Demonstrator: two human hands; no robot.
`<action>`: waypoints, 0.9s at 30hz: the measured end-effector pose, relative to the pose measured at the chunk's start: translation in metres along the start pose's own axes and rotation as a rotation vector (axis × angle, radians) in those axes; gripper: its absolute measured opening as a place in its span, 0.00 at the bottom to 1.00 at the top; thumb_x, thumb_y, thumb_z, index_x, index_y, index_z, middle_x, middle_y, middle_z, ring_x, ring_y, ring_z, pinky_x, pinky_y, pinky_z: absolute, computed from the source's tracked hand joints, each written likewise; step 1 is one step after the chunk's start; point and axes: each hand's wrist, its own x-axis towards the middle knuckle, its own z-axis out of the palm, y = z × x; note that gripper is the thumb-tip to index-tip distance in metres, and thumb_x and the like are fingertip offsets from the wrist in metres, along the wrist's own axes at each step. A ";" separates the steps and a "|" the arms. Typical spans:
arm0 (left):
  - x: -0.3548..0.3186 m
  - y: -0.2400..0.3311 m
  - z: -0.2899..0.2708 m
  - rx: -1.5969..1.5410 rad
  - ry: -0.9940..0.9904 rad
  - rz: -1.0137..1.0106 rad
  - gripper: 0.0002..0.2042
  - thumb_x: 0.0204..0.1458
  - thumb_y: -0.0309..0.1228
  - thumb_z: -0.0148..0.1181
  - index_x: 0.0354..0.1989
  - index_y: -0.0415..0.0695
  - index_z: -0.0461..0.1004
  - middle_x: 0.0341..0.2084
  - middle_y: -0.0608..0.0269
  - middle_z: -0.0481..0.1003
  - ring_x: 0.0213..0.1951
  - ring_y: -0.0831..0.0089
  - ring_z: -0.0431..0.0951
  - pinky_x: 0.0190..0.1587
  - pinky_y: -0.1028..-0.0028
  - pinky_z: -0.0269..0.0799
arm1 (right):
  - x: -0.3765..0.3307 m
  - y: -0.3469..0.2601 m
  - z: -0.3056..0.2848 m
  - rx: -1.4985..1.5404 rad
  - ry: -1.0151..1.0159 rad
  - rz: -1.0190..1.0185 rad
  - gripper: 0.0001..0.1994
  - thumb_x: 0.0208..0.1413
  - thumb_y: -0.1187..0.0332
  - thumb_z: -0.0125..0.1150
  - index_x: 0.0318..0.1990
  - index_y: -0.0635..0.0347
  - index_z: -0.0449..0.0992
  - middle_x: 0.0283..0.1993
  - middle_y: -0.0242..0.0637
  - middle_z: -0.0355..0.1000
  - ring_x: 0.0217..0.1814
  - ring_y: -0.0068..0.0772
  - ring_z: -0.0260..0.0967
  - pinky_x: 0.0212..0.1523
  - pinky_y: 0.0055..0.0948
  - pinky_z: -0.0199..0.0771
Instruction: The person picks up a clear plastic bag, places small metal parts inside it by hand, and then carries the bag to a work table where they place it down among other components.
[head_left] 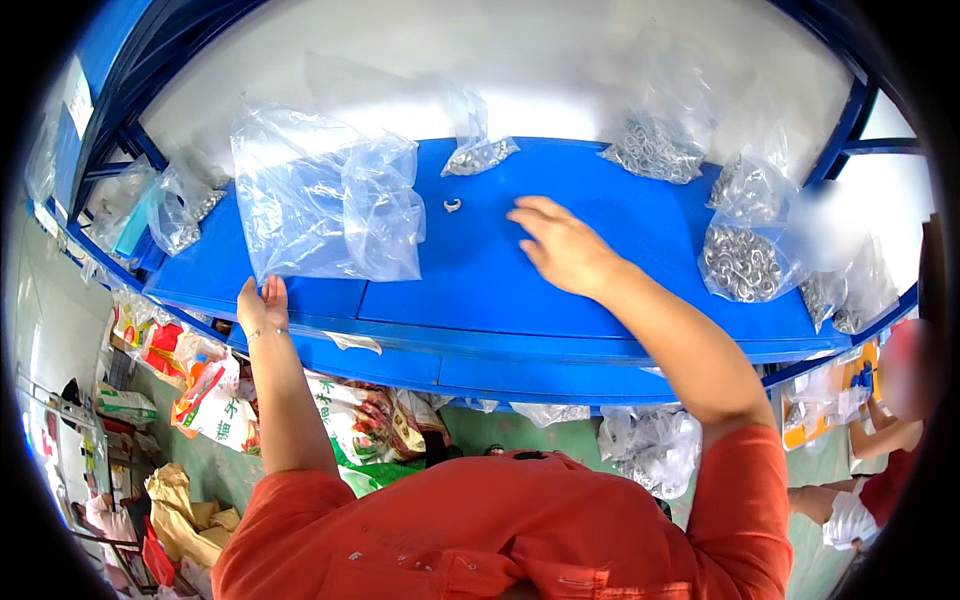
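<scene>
Right, the bare left hand [264, 304] is at the lower left corner of a large, clear, crinkled plastic bag [330, 205] on the left part of a blue metal shelf [490, 290]. Fingertips look to be touching the film; whether its grip is pinched shut, cannot tell from this angle. A hand at that corner would probably stop such light film from sliding or folding over.

Bare right hand [565, 248] is over the middle of the shelf, grip loose and wide, thumb apart from the fingers, nothing seen in it. Fingers point toward a small, curved, silvery metal piece [452, 206], which lies loose between the large bag and that hand, touching neither. Lying apart, it's easy to pick out against the blue.

Small clear bag of silvery pieces [480, 157] sits at the back edge, behind the loose piece. Clear bag of grey metal rings [655, 148] stands back right; clear bag of curved silvery hooks [742, 265] is nearer, at the right end. Presumably set around the edges to leave the middle for the hands.
</scene>
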 end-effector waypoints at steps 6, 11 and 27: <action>-0.004 0.003 -0.036 0.312 -0.050 0.473 0.17 0.43 0.28 0.55 0.44 0.45 0.64 0.33 0.63 0.68 0.35 0.71 0.67 0.29 0.73 0.64 | 0.079 0.014 0.090 -0.063 -0.238 -0.035 0.19 0.50 0.72 0.47 0.52 0.54 0.65 0.60 0.44 0.54 0.61 0.46 0.50 0.60 0.35 0.52; -0.027 0.015 -0.058 0.509 -0.216 0.771 0.14 0.49 0.29 0.54 0.44 0.43 0.64 0.33 0.67 0.69 0.34 0.79 0.68 0.31 0.79 0.62 | 0.042 -0.007 0.074 -0.285 0.025 -0.120 0.06 0.41 0.74 0.49 0.27 0.59 0.71 0.33 0.44 0.67 0.38 0.44 0.66 0.38 0.36 0.69; -0.146 -0.094 0.033 1.110 -0.907 1.039 0.27 0.40 0.22 0.60 0.51 0.37 0.57 0.25 0.59 0.68 0.29 0.70 0.70 0.34 0.74 0.67 | -0.116 0.090 -0.254 -0.522 -0.144 0.813 0.16 0.44 0.63 0.60 0.38 0.64 0.73 0.35 0.47 0.71 0.31 0.38 0.71 0.36 0.31 0.71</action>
